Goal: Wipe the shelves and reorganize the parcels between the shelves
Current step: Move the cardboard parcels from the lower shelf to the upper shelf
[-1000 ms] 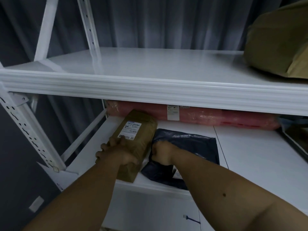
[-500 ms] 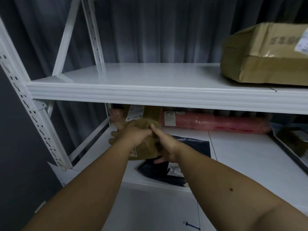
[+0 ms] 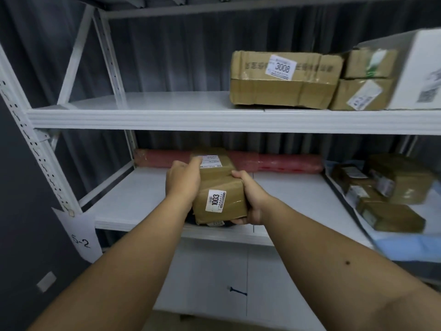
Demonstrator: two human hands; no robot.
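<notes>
The brown parcel [image 3: 220,187] held in front of the lower shelf [image 3: 143,199] bears a white sticker [image 3: 215,201] on its near face, printed "1003" sideways; the small lines around the number are too fine to read. A second label [image 3: 211,161] on its top face carries print that is blurred.

On the upper shelf [image 3: 167,115], toward its right end, a large cardboard box [image 3: 284,80] has a white sticker [image 3: 281,67] reading "3008"; the dark characters printed across the cardboard beside it cannot be made out.

A white paper tag [image 3: 80,232] on the left front post [image 3: 35,149], at the lower shelf's front left corner, reads what looks like "5-2", its first character partly cut off.
</notes>
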